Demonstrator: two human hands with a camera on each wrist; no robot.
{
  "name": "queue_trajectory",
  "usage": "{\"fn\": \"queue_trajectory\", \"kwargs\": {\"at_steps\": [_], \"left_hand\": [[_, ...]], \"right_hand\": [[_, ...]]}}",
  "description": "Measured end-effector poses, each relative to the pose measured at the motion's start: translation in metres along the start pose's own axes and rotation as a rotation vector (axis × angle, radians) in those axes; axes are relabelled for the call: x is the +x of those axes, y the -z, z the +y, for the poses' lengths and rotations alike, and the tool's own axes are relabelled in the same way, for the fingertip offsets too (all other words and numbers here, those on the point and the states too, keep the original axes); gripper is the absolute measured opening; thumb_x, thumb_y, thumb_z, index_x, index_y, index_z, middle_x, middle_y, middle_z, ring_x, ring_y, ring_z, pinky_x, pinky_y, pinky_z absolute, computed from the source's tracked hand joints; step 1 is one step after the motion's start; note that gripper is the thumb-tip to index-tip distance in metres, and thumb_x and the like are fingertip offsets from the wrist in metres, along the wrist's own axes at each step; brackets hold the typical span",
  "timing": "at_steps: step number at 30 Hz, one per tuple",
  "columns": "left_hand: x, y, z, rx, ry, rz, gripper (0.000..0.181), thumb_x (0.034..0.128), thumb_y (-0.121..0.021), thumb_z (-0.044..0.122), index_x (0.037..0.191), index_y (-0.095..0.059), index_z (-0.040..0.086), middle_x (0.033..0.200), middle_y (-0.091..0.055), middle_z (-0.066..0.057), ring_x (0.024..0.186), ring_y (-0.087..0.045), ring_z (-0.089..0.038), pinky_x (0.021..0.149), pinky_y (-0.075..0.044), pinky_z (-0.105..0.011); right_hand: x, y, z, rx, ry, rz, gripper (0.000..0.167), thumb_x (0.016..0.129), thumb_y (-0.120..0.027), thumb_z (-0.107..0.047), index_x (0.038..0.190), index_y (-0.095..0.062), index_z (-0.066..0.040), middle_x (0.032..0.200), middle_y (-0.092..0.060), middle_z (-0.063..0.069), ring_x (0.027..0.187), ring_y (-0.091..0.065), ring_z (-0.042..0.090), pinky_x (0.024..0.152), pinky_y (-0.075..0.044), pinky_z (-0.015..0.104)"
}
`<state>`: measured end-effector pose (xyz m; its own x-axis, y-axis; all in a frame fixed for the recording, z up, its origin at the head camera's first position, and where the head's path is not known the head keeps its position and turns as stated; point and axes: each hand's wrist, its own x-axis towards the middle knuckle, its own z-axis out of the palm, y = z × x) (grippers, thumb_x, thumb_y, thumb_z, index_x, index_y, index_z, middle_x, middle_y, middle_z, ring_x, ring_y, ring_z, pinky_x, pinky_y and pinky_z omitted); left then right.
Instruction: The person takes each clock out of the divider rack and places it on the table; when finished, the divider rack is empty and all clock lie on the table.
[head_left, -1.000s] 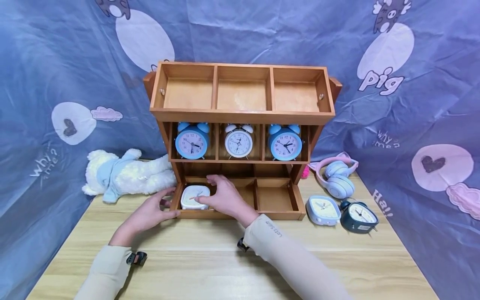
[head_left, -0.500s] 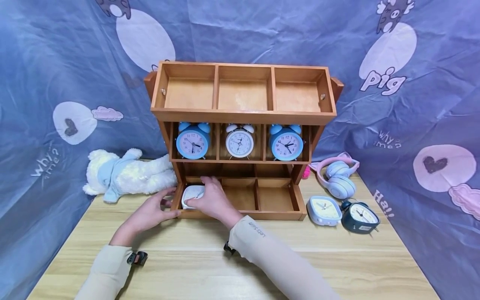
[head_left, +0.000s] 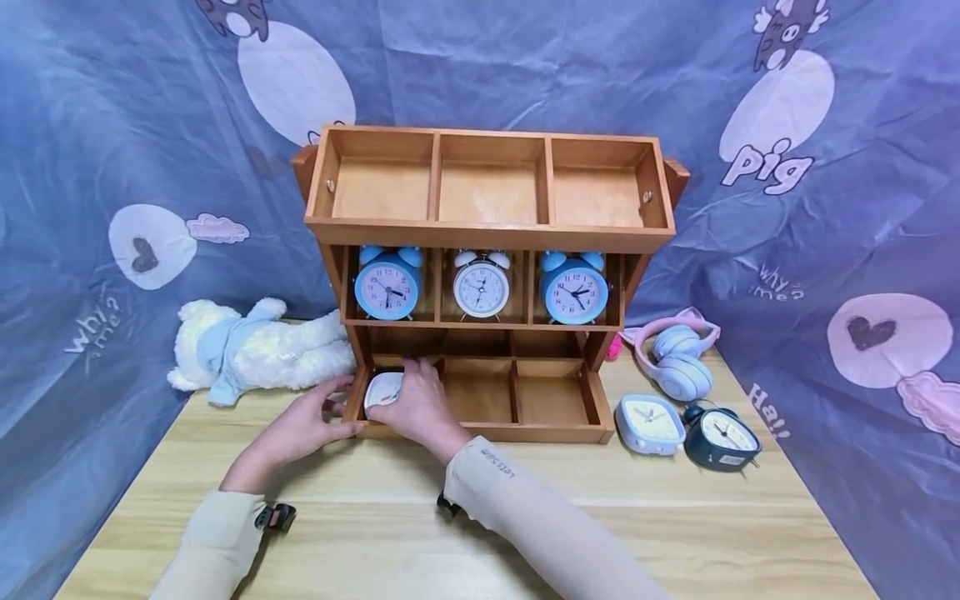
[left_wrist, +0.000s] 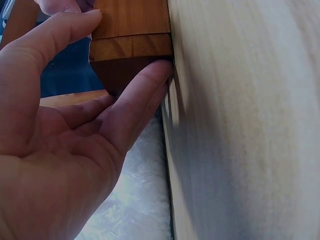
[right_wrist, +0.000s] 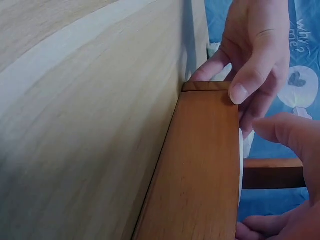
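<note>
A brown wooden shelf rack (head_left: 487,235) stands at the table's back, with three rows of compartments. My left hand (head_left: 303,427) steadies its lower left corner; the left wrist view has the thumb on the front board (left_wrist: 132,20) and the fingers against the side. In the bottom left compartment lies a white square clock (head_left: 382,390), face up. My right hand (head_left: 422,404) grips this clock from its right side and partly covers it. Only a white sliver of the clock shows behind the front board in the right wrist view, between right thumb and fingers.
The middle row holds two blue twin-bell alarm clocks (head_left: 387,287) and a white one (head_left: 482,287). Right of the rack lie a light blue square clock (head_left: 651,425), a dark green alarm clock (head_left: 722,438) and headphones (head_left: 678,358). A white plush bear (head_left: 262,350) lies left.
My right hand has shifted left with the white clock, which now sits closer to the compartment's left wall and is more covered. The left hand stays at the rack's corner.
</note>
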<state>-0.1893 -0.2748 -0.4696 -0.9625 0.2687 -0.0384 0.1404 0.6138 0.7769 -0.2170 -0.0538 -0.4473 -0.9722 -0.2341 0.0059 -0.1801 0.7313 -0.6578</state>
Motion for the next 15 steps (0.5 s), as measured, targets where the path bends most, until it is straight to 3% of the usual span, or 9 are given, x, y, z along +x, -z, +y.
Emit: {"fn": "queue_trajectory", "kwargs": {"at_steps": [9, 15], "left_hand": [[-0.001, -0.002, -0.002, -0.018, 0.009, -0.001, 0.091, 0.0993, -0.087, 0.024, 0.168, -0.037, -0.008, 0.157, -0.059, -0.034, 0.125, -0.072, -0.04, 0.073, -0.061, -0.03], [0.0, 0.0, -0.001, -0.022, 0.007, -0.004, 0.091, 0.0994, -0.087, 0.023, 0.168, -0.037, -0.008, 0.156, -0.059, -0.034, 0.123, -0.072, -0.04, 0.069, -0.061, -0.031]], "right_hand": [[0.003, -0.011, -0.001, -0.049, -0.003, 0.03, 0.104, 0.082, -0.099, -0.044, 0.161, -0.05, 0.002, 0.164, -0.052, 0.022, 0.149, -0.055, 0.04, 0.125, -0.051, 0.049], [0.005, -0.014, -0.002, -0.1, -0.005, 0.017, 0.11, 0.083, -0.098, -0.052, 0.163, -0.048, 0.004, 0.169, -0.049, 0.024, 0.151, -0.054, 0.039, 0.126, -0.05, 0.048]]}}
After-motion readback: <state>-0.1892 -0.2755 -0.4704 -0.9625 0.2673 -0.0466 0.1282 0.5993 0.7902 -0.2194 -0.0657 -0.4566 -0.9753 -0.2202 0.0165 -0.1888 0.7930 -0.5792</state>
